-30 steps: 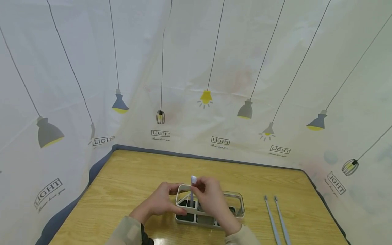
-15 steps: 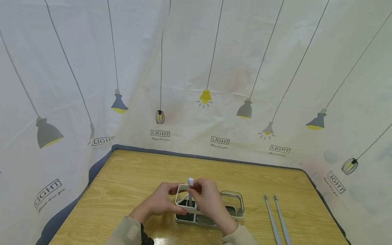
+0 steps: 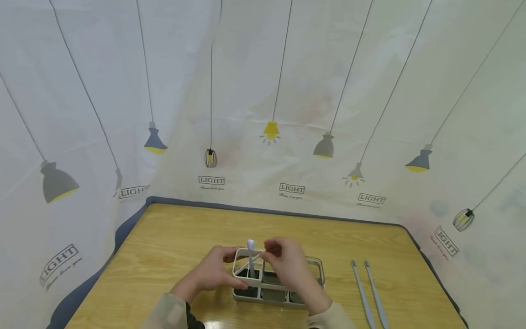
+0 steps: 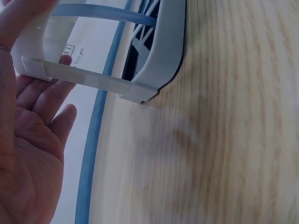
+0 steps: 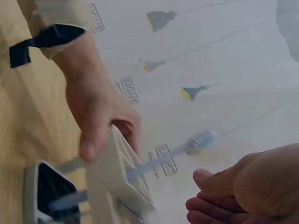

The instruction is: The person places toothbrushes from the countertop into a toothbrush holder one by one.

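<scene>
we see one white-and-grey toothbrush holder (image 3: 274,287) on the wooden table (image 3: 185,228); the left hand (image 3: 213,269) grips its left end, thumb on the near side, fingers round the far side; the right hand (image 3: 289,262) is just beside it, holding nothing, its fingers loosely bent; one pale toothbrush (image 3: 251,258) stands nearly upright in the holder's leftmost section, bristles up, between the two hands and apart from the right fingertips; the right hand and forearm hide part of the holder's right end; the left wrist view crops the holder, and the right wrist view blurs the brush; we count three toothbrushes; the inner grey-blue toothbrush (image 3: 362,292) and the outer grey-blue toothbrush (image 3: 376,292) lie side by side, right of the holder, their handles running to the head view's lower edge.
</scene>
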Action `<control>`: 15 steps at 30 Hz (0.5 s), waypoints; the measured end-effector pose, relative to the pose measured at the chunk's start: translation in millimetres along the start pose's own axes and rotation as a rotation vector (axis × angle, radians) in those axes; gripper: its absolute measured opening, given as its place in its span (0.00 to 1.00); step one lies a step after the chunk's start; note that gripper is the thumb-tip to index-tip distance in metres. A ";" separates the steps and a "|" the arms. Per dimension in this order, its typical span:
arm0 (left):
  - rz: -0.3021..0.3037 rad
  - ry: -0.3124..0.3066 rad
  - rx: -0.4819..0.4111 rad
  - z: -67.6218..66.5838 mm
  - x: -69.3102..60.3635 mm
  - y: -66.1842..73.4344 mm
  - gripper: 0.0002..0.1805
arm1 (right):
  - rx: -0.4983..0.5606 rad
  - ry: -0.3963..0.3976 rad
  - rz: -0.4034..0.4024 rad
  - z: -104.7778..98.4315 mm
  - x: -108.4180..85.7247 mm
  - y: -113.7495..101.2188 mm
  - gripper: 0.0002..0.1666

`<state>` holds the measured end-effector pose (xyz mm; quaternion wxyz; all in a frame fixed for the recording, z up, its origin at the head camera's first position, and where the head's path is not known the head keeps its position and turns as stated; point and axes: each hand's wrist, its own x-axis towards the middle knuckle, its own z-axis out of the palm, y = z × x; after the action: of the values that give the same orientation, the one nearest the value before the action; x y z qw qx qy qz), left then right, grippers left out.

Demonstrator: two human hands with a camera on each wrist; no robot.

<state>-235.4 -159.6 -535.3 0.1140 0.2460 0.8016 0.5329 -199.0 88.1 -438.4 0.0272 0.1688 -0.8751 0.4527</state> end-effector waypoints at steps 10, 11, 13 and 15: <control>-0.005 0.003 0.010 1.2 -1.4 -1.0 0.44 | -0.154 0.189 0.171 -79.3 3.2 68.9 0.15; -0.006 0.004 0.011 1.2 -1.7 -0.8 0.44 | -0.168 0.194 0.189 -88.4 3.0 78.0 0.16; -0.010 0.010 0.017 1.1 -2.5 -0.2 0.43 | -0.191 0.200 0.227 -105.6 2.2 96.4 0.17; -0.015 0.016 0.025 0.9 -3.6 0.7 0.43 | -0.216 0.207 0.264 -120.9 0.8 113.9 0.17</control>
<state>-231.8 -160.6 -535.4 0.1086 0.2371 0.8108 0.5240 -249.0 245.5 -456.3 0.0755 0.0014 -0.9257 0.3706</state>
